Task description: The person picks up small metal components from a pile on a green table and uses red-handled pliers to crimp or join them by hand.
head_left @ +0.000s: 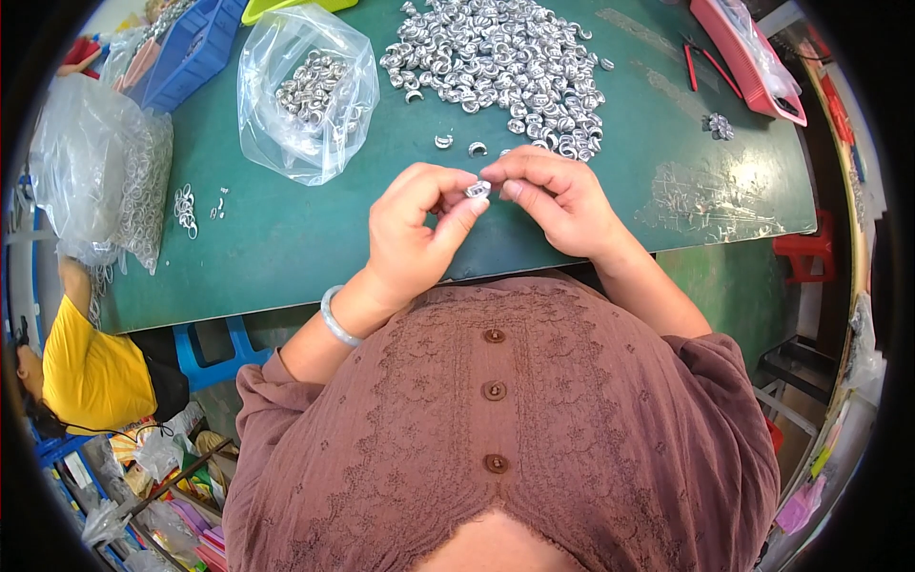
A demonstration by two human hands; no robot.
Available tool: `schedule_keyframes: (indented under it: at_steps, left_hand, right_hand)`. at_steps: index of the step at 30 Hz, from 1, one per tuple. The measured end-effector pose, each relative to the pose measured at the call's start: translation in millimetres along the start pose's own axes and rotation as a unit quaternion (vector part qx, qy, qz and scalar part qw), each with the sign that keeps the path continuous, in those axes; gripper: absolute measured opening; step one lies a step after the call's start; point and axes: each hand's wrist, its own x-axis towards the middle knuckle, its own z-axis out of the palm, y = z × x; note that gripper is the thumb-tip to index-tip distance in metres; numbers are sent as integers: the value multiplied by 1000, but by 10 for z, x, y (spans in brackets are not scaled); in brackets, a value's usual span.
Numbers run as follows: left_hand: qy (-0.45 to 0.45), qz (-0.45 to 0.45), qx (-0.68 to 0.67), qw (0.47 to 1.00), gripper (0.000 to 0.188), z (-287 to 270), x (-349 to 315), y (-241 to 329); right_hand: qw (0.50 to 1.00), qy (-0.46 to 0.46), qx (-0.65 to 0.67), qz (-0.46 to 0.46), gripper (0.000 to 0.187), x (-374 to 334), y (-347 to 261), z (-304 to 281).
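Observation:
My left hand (410,217) pinches a small silver curved metal piece (478,190), shaped like a hoop earring, between thumb and forefinger. Close against it is my right hand (568,202), thumb and forefinger drawn together by the piece's edge; whatever they grip is too small to make out. Just beyond my fingers, a loose silver piece (443,141) and an open C-shaped one (477,149) lie on the green table. A large heap of the same silver pieces (496,57) spreads behind them. To its left, a clear plastic bag (262,143) stands open with more pieces inside.
At the left are small wire parts (185,212), a plastic bag of rings (143,191) and a blue bin (195,62). Red-handled pliers (690,67) lie beside a pink tray (753,81) at the right. A person in yellow (95,372) sits far left, near a blue stool (214,353).

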Motion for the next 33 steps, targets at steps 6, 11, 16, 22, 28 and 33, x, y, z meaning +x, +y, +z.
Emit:
schedule_keyframes:
  at_steps: [6,11,16,22,28,33]
  left_hand:
    - [50,-344,-511,786,11,-64,16,-110]
    - [41,-370,-534,759,13,-86,6,-159]
    - [33,-417,-497,760,15,-92,-4,-171]
    - [-15,-454,-446,772,19,-66,32,-128]
    - [-12,-445,-381,810,18,-47,30,-118]
    - [-3,-443,-393,806,16,-53,26,-115]
  right_hand:
    - [934,103,-329,-92,13,105,95,-26]
    - [890,66,-441,-96,11,267,147,9]
    - [870,21,-490,-54,9,303,148,28]
    - [914,22,-389,-112,9,281,172,-21]
    - [911,5,-398,-109,8,245,70,20]
    - [917,-26,-387,-93,9,247,62,0]
